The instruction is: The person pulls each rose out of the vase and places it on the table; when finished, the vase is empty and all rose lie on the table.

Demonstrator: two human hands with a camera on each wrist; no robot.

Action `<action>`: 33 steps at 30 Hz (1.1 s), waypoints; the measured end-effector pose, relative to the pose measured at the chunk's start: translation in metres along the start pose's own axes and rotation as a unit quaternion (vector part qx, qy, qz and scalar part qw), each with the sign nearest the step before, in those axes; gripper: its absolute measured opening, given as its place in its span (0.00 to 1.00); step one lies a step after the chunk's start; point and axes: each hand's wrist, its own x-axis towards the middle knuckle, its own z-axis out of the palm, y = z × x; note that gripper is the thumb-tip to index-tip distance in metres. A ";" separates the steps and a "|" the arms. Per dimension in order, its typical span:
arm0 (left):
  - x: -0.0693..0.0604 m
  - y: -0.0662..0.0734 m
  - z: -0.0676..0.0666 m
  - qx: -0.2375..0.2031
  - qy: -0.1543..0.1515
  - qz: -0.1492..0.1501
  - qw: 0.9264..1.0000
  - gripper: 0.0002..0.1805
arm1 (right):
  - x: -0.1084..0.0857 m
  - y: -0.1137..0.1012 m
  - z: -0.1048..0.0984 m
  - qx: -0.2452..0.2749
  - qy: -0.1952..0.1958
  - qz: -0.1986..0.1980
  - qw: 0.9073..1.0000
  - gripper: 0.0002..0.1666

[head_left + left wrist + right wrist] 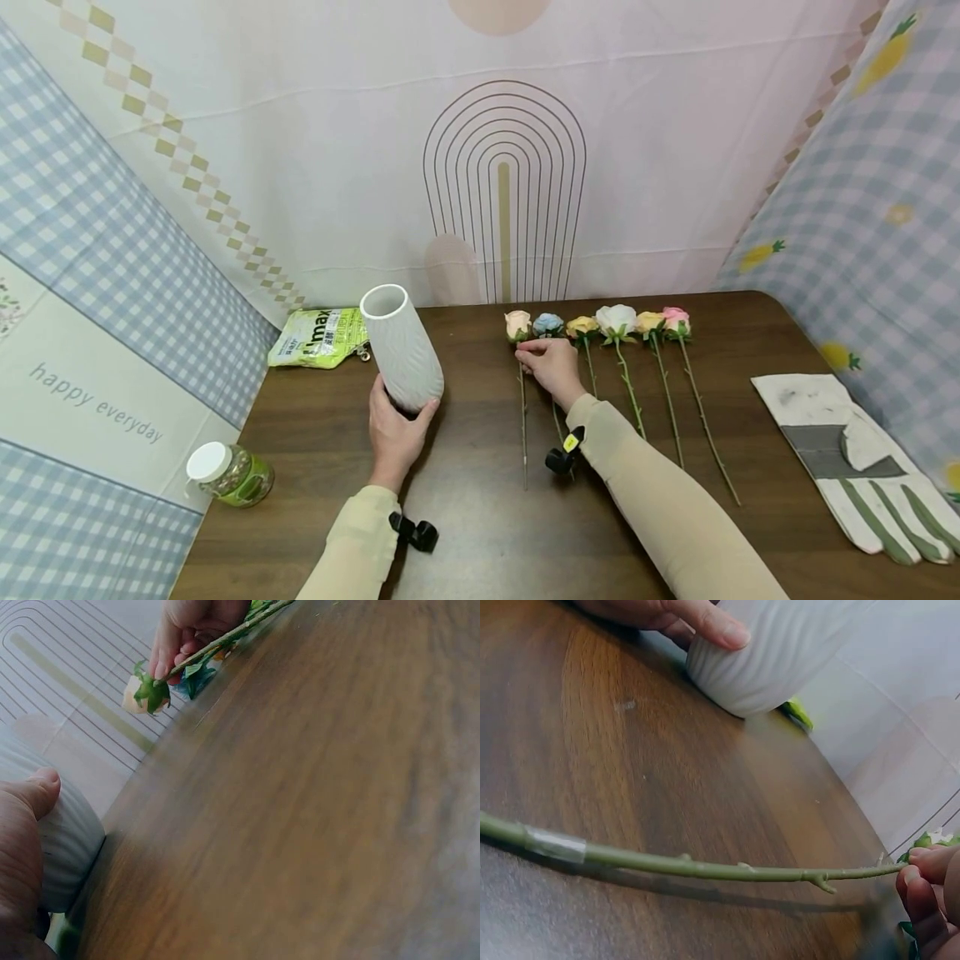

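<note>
A white ribbed vase (405, 354) stands left of the table's middle with its round mouth facing up. My left hand (396, 433) holds it low down, thumb along the near side. With thumb and fingertips, my right hand (553, 365) pinches the stem of a cream rose (517, 323) just under the bloom. That rose's long green stem (705, 868) runs toward the near edge, with clear tape round it in the right wrist view. Beside it lie a blue flower (547, 323), a yellow rose (581, 326) and a white rose (617, 320).
Another yellow rose (649, 322) and a pink rose (676, 319) end the row on the right. White-and-green gloves (862, 467) lie at the right edge. A green-yellow packet (315, 337) is behind the vase, and a white-lidded jar (232, 475) at the left edge.
</note>
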 end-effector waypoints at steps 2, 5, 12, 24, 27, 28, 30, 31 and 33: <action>0.000 0.000 0.000 0.000 -0.002 -0.002 1.000 0.53 | -0.001 0.000 0.000 -0.016 -0.002 -0.003 1.000 0.08; 0.000 0.000 0.000 0.001 -0.005 -0.003 1.000 0.54 | -0.002 0.001 -0.001 -0.040 -0.008 -0.003 0.999 0.08; -0.001 0.002 0.002 0.001 -0.006 -0.002 1.000 0.53 | -0.002 0.005 -0.002 -0.087 -0.019 0.001 0.996 0.07; 0.006 -0.001 0.007 -0.021 -0.006 -0.008 1.000 0.55 | -0.025 -0.008 -0.047 -0.152 -0.013 -0.097 0.983 0.11; 0.006 -0.002 0.002 -0.025 -0.015 -0.012 1.000 0.55 | -0.042 -0.009 -0.080 -0.165 -0.007 -0.142 0.976 0.12; 0.006 -0.002 -0.001 -0.025 -0.021 -0.011 0.999 0.55 | -0.048 -0.008 -0.093 -0.168 -0.005 -0.155 0.974 0.13; 0.006 -0.003 -0.009 -0.023 -0.036 -0.002 0.999 0.56 | -0.060 -0.005 -0.121 -0.182 0.010 -0.174 0.968 0.14; 0.007 -0.004 -0.014 -0.016 -0.044 0.004 0.999 0.57 | -0.066 -0.002 -0.136 -0.192 0.020 -0.180 0.965 0.14; 0.007 -0.005 -0.026 0.006 -0.061 0.015 0.998 0.58 | -0.076 0.004 -0.166 -0.217 0.038 -0.194 0.956 0.17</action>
